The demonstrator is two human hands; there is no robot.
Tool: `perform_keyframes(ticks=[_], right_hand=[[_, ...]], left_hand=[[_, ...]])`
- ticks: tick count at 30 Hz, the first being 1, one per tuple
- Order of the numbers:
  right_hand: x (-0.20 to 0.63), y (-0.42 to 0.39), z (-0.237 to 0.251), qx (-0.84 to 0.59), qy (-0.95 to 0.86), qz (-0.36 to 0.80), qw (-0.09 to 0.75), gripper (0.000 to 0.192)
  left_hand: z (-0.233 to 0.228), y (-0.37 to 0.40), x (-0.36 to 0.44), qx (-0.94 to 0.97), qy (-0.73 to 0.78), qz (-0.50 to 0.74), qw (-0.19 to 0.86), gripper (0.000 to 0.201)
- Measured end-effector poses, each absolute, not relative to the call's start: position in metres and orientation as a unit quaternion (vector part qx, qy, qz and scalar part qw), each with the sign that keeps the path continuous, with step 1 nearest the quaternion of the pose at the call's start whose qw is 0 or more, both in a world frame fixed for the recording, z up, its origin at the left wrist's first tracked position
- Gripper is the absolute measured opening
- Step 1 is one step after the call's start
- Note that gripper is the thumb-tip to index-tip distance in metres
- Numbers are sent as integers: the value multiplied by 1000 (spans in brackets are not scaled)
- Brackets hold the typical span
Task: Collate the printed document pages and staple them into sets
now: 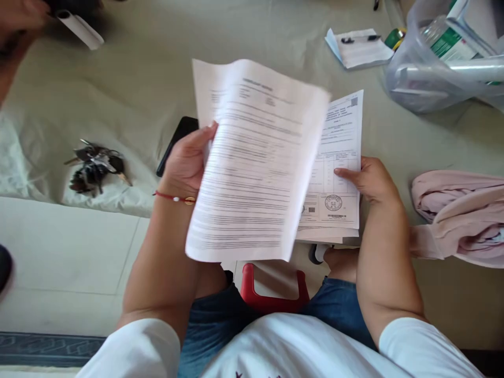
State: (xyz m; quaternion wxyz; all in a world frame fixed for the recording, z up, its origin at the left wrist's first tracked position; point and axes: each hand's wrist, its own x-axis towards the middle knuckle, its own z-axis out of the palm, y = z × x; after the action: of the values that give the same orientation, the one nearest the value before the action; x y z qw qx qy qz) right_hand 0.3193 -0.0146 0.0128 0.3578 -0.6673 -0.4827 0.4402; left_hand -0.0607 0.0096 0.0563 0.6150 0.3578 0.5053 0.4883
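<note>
My left hand [189, 157] is closed on the left edge of a printed sheet [255, 173], its thumb on top. The sheet curls upward, and its small text is too blurred to read. On the right, my right hand [368, 176] grips several stacked papers [340, 136] by their right edge, thumb lying over the top page. That page shows a table, a round stamp and a barcode. The curled sheet covers the left part of this stack. Just behind my left hand lies a black phone [177, 144], partly hidden.
Keys [98, 165] lie at the left on the cloth-covered surface [142, 68]. A pen rests on a folded paper pad [360, 50] at the back right, beside a clear plastic bag [425, 79]. Pink cloth [464, 210] sits at the right. Below is a red stool [271, 302]. Another person [23, 21] shows top left.
</note>
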Motion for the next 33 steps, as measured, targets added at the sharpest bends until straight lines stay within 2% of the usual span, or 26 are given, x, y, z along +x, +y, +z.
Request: perform_keyframes(ticks=[2, 5, 10, 14, 18, 24, 28, 33], right_hand=[[321, -16, 14, -663, -488, 444, 354, 38], [326, -15, 12, -665, -515, 421, 339, 36], [332, -12, 11, -709, -573, 281, 301, 27], [328, -11, 14, -683, -562, 320, 339, 30], [326, -12, 15, -672, -568, 329, 344, 33], [335, -13, 11, -684, -568, 308, 337, 28], [341, -12, 6, -695, -546, 307, 353, 26], [346, -10, 3, -686, -526, 310, 397, 28]], left_hand=[[61, 10, -73, 335, 467, 515, 636, 17], [64, 15, -89, 327, 490, 541, 600, 19], [57, 22, -87, 312, 509, 525, 606, 17], [51, 22, -70, 313, 439, 549, 639, 15], [49, 21, -53, 311, 481, 451, 684, 30], [50, 18, -57, 342, 624, 477, 516, 23], [52, 14, -70, 352, 627, 486, 497, 19], [50, 14, -76, 374, 643, 457, 487, 24]])
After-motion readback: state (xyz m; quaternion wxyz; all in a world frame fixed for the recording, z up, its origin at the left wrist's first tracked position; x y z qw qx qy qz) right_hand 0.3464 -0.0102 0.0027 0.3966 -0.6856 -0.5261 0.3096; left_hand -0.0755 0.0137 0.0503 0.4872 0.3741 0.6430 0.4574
